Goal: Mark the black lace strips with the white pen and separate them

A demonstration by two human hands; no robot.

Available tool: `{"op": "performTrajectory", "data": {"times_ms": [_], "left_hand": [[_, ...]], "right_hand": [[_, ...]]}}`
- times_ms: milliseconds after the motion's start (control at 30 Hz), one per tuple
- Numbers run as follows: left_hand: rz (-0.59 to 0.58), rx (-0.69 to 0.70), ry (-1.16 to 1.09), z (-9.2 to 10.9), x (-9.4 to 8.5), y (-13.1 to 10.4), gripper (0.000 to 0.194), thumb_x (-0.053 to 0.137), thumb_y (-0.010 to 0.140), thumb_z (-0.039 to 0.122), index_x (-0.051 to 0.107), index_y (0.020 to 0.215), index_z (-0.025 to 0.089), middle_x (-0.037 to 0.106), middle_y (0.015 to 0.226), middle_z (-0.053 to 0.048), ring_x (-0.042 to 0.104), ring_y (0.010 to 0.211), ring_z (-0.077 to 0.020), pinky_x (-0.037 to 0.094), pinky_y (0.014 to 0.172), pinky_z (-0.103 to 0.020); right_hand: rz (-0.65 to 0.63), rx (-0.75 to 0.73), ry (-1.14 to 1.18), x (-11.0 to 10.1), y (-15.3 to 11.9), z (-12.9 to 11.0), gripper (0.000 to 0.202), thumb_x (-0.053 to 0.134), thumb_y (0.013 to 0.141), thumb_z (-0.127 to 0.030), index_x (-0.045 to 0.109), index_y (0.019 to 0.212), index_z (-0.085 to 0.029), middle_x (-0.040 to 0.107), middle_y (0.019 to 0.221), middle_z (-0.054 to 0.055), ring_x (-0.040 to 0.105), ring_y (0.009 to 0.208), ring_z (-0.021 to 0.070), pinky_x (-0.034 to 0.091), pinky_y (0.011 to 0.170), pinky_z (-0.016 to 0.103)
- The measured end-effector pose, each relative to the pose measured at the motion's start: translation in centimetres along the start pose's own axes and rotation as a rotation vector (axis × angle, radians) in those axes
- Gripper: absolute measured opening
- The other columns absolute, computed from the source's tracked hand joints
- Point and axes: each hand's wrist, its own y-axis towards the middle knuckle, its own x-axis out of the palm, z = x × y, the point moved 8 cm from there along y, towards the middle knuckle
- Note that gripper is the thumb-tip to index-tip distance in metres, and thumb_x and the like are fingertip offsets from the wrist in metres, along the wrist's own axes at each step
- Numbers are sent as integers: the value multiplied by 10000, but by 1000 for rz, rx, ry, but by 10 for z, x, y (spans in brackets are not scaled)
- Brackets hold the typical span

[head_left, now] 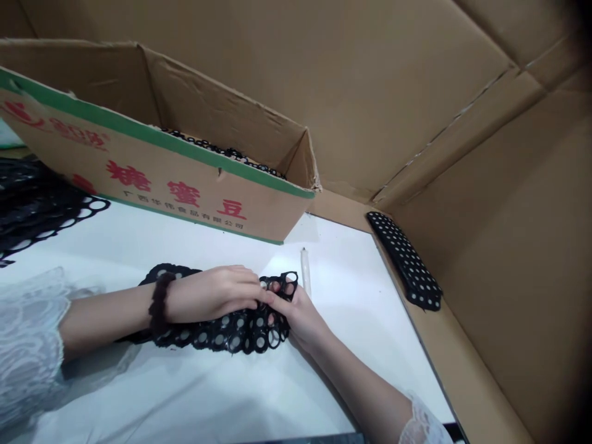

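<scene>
A black sheet with rows of round, pale-filled holes (217,338) lies on the white table in front of me. My left hand (222,293) reaches across the top of it, its fingers bent together at the sheet's right end. There my right hand (300,311) grips the end, thumb on top and fingers underneath, some fingertips showing through the holes. Both hands meet at this spot. Whether the left fingers pinch the sheet or a small piece on it is hidden.
Behind the hands stands an open cardboard box (185,185) with more black perforated pieces (226,153) inside. A stack of black sheets (37,203) lies at left. A white pen-like stick (306,271) is near my right hand. One dotted black strip (404,259) rests by the cardboard wall (499,259).
</scene>
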Motion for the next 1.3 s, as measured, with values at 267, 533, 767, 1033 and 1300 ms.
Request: {"op": "performTrajectory", "data": {"times_ms": [267, 533, 767, 1033, 1300], "left_hand": [[234, -246, -203, -34, -27, -8, 157, 330, 892, 252, 469, 890, 177, 539, 775, -12, 494, 702, -122, 398, 664, -239], [72, -357, -486, -28, -22, -8, 131, 456, 840, 297, 493, 862, 174, 545, 832, 11, 500, 744, -102, 400, 668, -192], [-30, -180, -221, 4, 7, -5, 204, 411, 869, 209, 470, 1064, 193, 575, 860, -2, 522, 741, -97, 395, 663, -174], [149, 103, 171, 19, -3, -14, 195, 351, 870, 148, 519, 966, 164, 605, 848, -50, 529, 743, -156, 404, 695, -266], [420, -452, -366, -37, -56, -19, 161, 402, 870, 301, 466, 949, 177, 547, 884, 5, 518, 787, -111, 409, 699, -212]], "right_hand": [[94, -65, -158, -9, -1, -3, 254, 629, 685, -317, 430, 661, -160, 468, 587, -47, 432, 460, 51, 365, 434, 185], [159, -66, -139, -12, -2, -6, 231, 615, 696, -321, 433, 700, -179, 459, 614, -46, 428, 463, 60, 374, 408, 195], [105, -51, -33, -6, -5, -5, 246, 660, 665, -301, 454, 699, -173, 490, 604, -43, 483, 519, 77, 411, 506, 219], [164, -143, -312, -11, -7, -9, 222, 612, 691, -261, 411, 739, -179, 446, 691, -40, 448, 620, 88, 382, 611, 237], [196, -280, -471, -14, -10, -21, 162, 538, 750, -281, 393, 774, -213, 446, 683, -43, 454, 545, 93, 384, 525, 232]]}}
